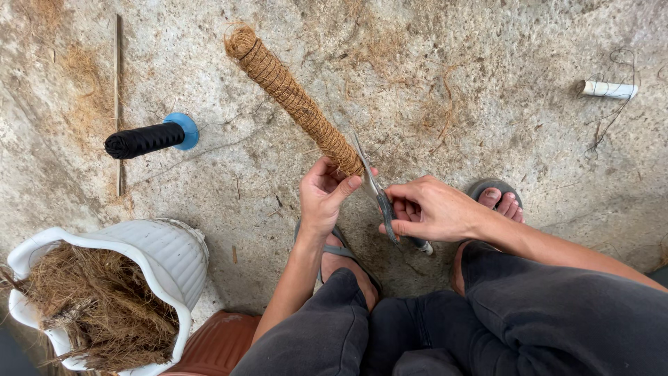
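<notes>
Left hand: the left hand [323,197] was clenched around the near end of the long brown coir-wrapped pole [292,97], which slanted away toward 11 o'clock above the rough concrete floor [487,104].
Right hand: the right hand [428,209] gripped the grey-handled metal scissors [376,191], blades pointing up against the pole's near end.
Progress: the pole looked bound in thread along its whole visible length, so I judged the wrapping done and only trimming at the held end left.
Around: a black thread spool on a blue base [149,138] lay at 9 o'clock, a small white tube [609,89] at 2 o'clock, and a white ribbed pot of loose coconut fibre [111,292] at 8 o'clock.
Hard to see: the thread being cut was too fine to make out, and the pole's end was hidden inside the fist.
</notes>
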